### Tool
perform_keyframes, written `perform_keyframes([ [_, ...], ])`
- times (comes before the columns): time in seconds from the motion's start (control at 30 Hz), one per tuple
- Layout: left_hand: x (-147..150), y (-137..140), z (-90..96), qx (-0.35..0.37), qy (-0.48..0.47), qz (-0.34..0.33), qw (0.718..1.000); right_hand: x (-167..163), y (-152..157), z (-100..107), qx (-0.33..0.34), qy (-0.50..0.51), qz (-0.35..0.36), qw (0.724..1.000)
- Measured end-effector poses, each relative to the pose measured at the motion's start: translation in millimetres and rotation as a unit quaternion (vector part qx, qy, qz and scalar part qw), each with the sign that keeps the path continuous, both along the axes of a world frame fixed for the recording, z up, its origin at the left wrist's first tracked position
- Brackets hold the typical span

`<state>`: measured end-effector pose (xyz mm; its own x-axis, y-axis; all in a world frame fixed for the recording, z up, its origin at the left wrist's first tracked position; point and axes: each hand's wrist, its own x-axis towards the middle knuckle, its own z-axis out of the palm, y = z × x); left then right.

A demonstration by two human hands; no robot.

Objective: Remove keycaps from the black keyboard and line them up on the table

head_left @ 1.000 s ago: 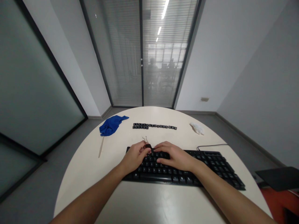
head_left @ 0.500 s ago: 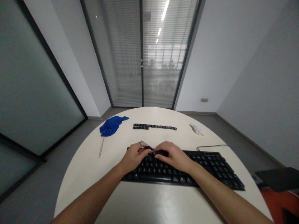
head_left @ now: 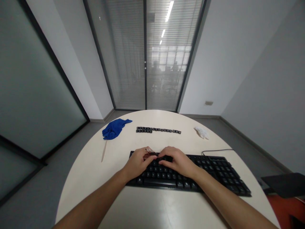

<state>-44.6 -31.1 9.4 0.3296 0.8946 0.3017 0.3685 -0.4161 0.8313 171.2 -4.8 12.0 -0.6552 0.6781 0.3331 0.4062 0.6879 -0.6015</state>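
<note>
left hand (head_left: 136, 163): holding dark tool (head_left: 153, 154) | right hand (head_left: 177, 160): over keyboard (head_left: 160, 182)

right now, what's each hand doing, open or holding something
Left hand: closed on a small dark tool.
Right hand: curled over the keyboard; cannot tell if it holds anything.

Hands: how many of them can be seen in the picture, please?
2. The left hand is over the left part of the keyboard, holding a small dark tool; the right hand is beside it, over the keyboard's middle. Some fingertips are hidden.
</note>
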Motion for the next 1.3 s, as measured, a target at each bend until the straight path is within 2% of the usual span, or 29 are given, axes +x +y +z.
perform_keyframes([
  [0.2, 1, 3, -5.9, -0.097, -0.068, 0.015, 0.993, -2, -1, -1, -0.006, -0.012, -0.03, 0.999],
  [0.3, 1, 4, -8.4, -0.123, -0.088, 0.026, 0.988, -2, -1, -1, 0.007, -0.026, -0.04, 0.999],
  [0.53, 0, 4, -10.6, -0.124, -0.089, -0.003, 0.988, -1, -1, -3, 0.072, -0.046, -0.033, 0.996],
  [0.8, -3, 6, -10.4, -0.131, -0.093, -0.007, 0.987, -1, -2, -2, 0.167, -0.049, 0.052, 0.983],
  [1.03, -1, 5, -7.0, -0.127, -0.102, -0.005, 0.987, -1, -2, -2, 0.164, -0.049, 0.051, 0.984],
  [1.3, 0, 7, -8.2, -0.126, -0.113, 0.066, 0.983, 0, -2, 1, 0.135, -0.05, 0.011, 0.99],
])
